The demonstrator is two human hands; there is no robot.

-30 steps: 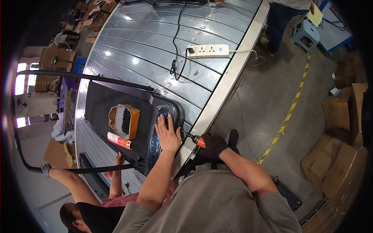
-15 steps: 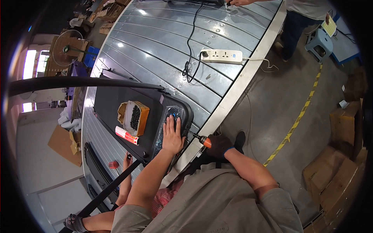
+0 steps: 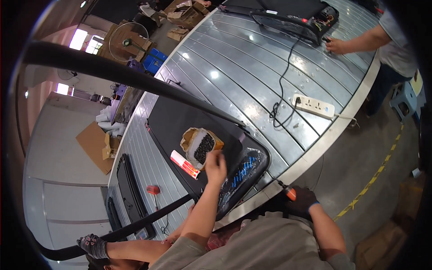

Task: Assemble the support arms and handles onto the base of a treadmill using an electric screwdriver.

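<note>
— Hands first: where are they?

— Left hand (image 3: pixel 216 165) is bare, reaching out over the black treadmill deck (image 3: pixel 180 126), fingers curled at the near edge of a small open cardboard box (image 3: pixel 201 144) full of dark screws. Whether it has pinched anything, I cannot tell. Right hand (image 3: pixel 302 199), in a dark glove, is closed around an orange-handled screwdriver (image 3: pixel 288 192) just past the near edge of the metal table (image 3: pixel 252 67).

— And the box?

— On the deck, toward its near end, just beside a red-and-white tube (image 3: pixel 184 164). Blue-lit console panel (image 3: pixel 243 173) lies just right of the left hand, at the deck's near end.

— Anything else on the table?

— White power strip (image 3: pixel 313 105) near the right edge, a black cable coiled at it. At the far right corner, another person's hand (image 3: pixel 335 46) rests beside a second black machine (image 3: pixel 288 18). Low at the left, a co-worker's gloved hand (image 3: pixel 92 245) grips a black frame bar (image 3: pixel 135 222).
</note>
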